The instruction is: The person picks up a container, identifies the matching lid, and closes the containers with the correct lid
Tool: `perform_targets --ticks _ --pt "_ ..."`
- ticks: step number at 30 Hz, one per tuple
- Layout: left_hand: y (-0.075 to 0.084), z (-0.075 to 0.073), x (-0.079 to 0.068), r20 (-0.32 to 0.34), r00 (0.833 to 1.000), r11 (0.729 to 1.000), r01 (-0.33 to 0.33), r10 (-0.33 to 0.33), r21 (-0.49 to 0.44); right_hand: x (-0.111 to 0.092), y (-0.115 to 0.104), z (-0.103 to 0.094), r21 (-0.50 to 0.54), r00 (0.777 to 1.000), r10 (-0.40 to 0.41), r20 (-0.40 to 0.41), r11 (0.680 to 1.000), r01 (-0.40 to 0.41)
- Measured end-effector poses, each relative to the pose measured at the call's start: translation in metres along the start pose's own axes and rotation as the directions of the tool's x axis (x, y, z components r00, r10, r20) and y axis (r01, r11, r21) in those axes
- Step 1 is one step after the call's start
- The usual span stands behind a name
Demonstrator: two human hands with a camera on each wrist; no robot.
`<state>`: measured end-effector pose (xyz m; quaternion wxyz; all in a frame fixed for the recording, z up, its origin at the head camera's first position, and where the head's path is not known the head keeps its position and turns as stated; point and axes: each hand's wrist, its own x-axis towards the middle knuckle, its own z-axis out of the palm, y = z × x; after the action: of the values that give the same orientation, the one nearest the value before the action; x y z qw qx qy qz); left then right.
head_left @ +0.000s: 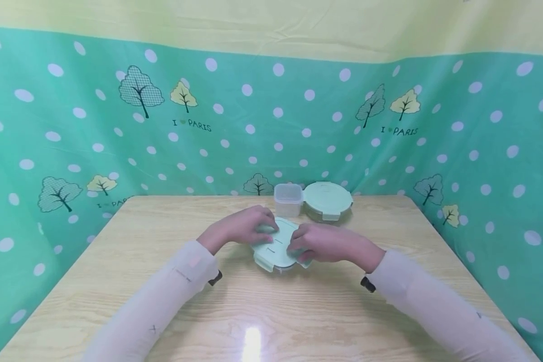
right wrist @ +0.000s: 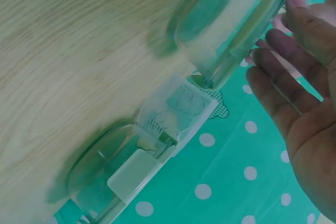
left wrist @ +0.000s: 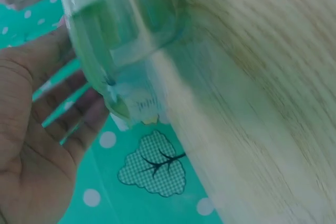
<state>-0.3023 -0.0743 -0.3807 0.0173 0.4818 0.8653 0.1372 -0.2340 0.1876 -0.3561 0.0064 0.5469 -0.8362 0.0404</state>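
A clear food container with a pale green clip lid stands on the table between both hands. My left hand rests on the left and far part of the lid, its fingers bent loosely over the top. On the right side, my right hand touches the lid near a side clip. The front left clip sticks outward. In the left wrist view, the left fingers lie spread beside the lid's rim. In the right wrist view, the right hand has its fingers apart, with one tip at the rim.
Behind the container stand a small clear plastic tub and a larger round container with a pale green lid, side by side. They sit near the back edge of the wooden table. A patterned green cloth encloses the back and sides.
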Motion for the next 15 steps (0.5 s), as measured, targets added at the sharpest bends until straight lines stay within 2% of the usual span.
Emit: perform_targets --ticks 6,15 --pt "-0.0029 0.0005 -0.0009 0.030 0.999 0.999 -0.033 0.034 -0.032 -0.0003 -0.0019 -0.0019 0.022 0.995 0.055 0.081 0.998 -0.057" --pt "-0.0006 -0.0033 -0.0019 0.053 0.999 1.000 -0.005 0.005 -0.010 -0.0050 0.0029 0.0005 0.017 0.995 0.063 0.073 0.998 -0.065"
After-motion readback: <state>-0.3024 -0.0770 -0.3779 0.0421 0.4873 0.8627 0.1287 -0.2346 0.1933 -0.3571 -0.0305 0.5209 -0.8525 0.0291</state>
